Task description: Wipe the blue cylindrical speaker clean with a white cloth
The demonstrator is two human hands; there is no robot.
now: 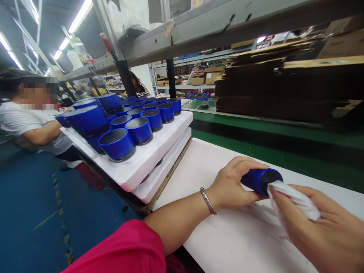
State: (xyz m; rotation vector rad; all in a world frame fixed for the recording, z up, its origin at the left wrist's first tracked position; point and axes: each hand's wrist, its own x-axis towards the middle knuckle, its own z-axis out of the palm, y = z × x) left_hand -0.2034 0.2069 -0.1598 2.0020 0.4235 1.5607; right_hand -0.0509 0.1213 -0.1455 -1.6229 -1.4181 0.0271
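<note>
Workstation: white bench top (227, 242) in a factory hall, with a green conveyor strip (273, 131) running along its far edge and grey metal shelving overhead.
Item in hand: one small blue cylindrical speaker housing (260, 179), lying on its side just above the bench at centre right, dark end face turned to the right.
Left hand (234, 182): fingers curled around the blue barrel, thumb underneath, gripping it firmly; a metal bangle (208, 201) sits at the wrist.
Right hand (321, 227): fingers pressed together on a crumpled white wiping cloth (295, 197), which touches the rim of the dark end face.
Stock at left: two stacked white foam trays (159, 151), the upper one filled with rows of identical blue cylindrical speakers (139, 131) standing upright (whether these are already wiped cannot be told from this view).
Progress, judged: one unit is under wiping at its end face; no separate group of finished units is visible on the bench, so most of the tray appears to remain.
Background, far right: dark stacks of flattened cardboard (284, 91).
Background, far left: another person in a white shirt (17, 119), arms toward the trays.
</note>
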